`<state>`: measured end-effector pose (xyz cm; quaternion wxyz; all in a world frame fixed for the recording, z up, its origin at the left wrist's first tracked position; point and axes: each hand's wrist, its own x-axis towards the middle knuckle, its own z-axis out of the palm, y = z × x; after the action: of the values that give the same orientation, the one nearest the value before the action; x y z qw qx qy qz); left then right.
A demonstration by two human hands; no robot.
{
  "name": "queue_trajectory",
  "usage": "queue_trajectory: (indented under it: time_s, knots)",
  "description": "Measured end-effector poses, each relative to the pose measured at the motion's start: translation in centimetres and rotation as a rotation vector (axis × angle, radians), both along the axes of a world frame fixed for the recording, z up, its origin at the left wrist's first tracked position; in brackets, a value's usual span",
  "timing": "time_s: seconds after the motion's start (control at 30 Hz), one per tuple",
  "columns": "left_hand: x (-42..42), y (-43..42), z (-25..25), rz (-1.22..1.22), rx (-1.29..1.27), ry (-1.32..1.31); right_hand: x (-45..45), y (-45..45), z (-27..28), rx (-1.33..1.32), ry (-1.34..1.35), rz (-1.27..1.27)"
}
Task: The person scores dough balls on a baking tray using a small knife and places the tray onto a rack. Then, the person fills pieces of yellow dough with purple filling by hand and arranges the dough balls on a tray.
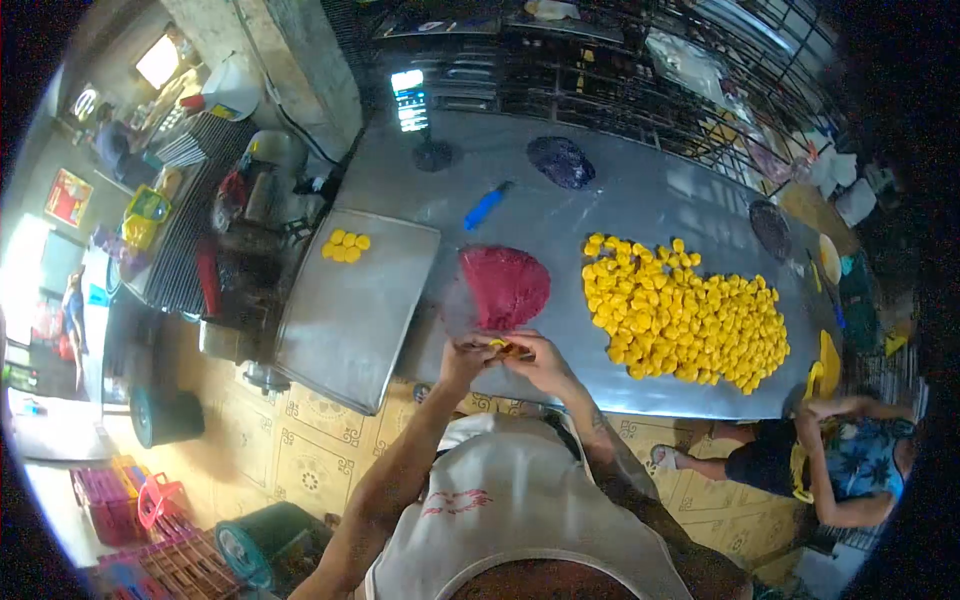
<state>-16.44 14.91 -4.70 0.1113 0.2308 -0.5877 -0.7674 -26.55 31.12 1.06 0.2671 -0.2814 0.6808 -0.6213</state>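
Observation:
My left hand (468,360) and my right hand (538,361) meet at the near edge of the metal table. Between their closed fingers is a small yellow dough piece (497,343), mostly hidden by the fingers. Just beyond them lies a flattened dark red mass (508,287), perhaps a paste. To the right spreads a large heap of small yellow dough pieces (690,320). On the left, a metal tray (350,310) carries several round yellow pieces (345,245) grouped near its far end.
A blue-handled tool (485,208) lies behind the red mass. Farther back are a lit phone (409,100) and a dark purple mass (562,162); another dark mass (770,230) sits right. A person (860,440) works at the table's right end. Machinery (265,210) stands left.

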Motion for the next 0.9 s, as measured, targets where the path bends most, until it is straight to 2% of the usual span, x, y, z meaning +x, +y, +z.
queue_trajectory:
  time_s: [0.07,0.1,0.13,0.17,0.23,0.27,0.3,0.37,0.47,0.57,0.6,0.63,0.67,0.7,0.73,0.77,0.83,0.87,0.9]
  knots:
    - [0.1,1.2,-1.0,-0.021,-0.145,-0.078,-1.4,1.2,-0.2,0.141,0.037,0.174]
    - [0.7,2.4,3.0,-0.013,0.082,-0.055,-1.8,1.6,-0.8,0.139,0.032,0.184]
    - [0.9,3.4,5.3,-0.003,0.310,-0.027,-2.1,2.0,-1.7,0.191,0.160,0.133]
    - [1.0,4.2,5.3,0.007,0.311,-0.031,-2.4,2.3,-1.9,0.243,0.289,0.080]
    - [1.3,5.4,5.3,-0.074,-0.245,-0.129,-2.9,3.1,-2.3,0.226,0.306,0.128]
    - [1.0,5.5,5.5,-0.067,-0.247,-0.132,-3.1,3.1,-2.2,0.209,0.327,0.169]
    - [0.9,5.5,5.6,-0.104,-0.617,-0.062,-2.8,3.1,-0.4,0.204,0.321,0.174]
    - [0.8,5.1,5.8,-0.152,-0.989,0.010,-2.4,3.3,3.1,0.085,0.262,0.193]
    - [0.0,4.5,5.8,-0.154,-0.686,-0.023,-3.3,2.9,3.5,0.149,0.426,0.206]
    - [-1.1,4.0,7.3,-0.151,-0.676,-0.073,-2.5,1.3,0.0,0.039,0.526,0.096]
    - [-1.5,4.5,10.0,-0.136,-0.702,-0.203,-2.0,0.8,-0.2,0.044,0.523,0.102]
    - [-1.7,4.8,11.3,-0.123,-0.724,-0.336,-1.3,0.1,-0.3,0.016,0.334,0.060]
    - [-1.7,4.9,10.1,-0.125,-0.713,-0.344,-1.0,-0.2,-0.5,0.010,0.234,0.042]
    - [-1.8,4.7,8.1,-0.037,-0.553,-0.141,-0.7,-0.5,-1.0,0.001,0.135,0.019]
    - [-1.8,4.2,6.1,0.051,-0.391,0.064,-1.3,-1.1,-1.3,0.077,0.253,-0.038]
    - [-1.6,3.4,4.6,0.049,-0.383,0.065,-2.1,-1.6,-1.0,0.116,0.316,-0.067]
    - [-1.3,0.9,2.6,0.036,0.259,0.249,-3.2,-2.3,1.6,0.249,0.501,-0.038]
    - [-1.0,-0.3,4.3,0.028,0.266,0.247,-3.1,-2.8,2.7,0.344,0.617,0.019]
    - [-1.1,-1.7,8.0,0.125,0.148,0.022,-2.7,-3.9,1.9,0.353,0.616,0.009]
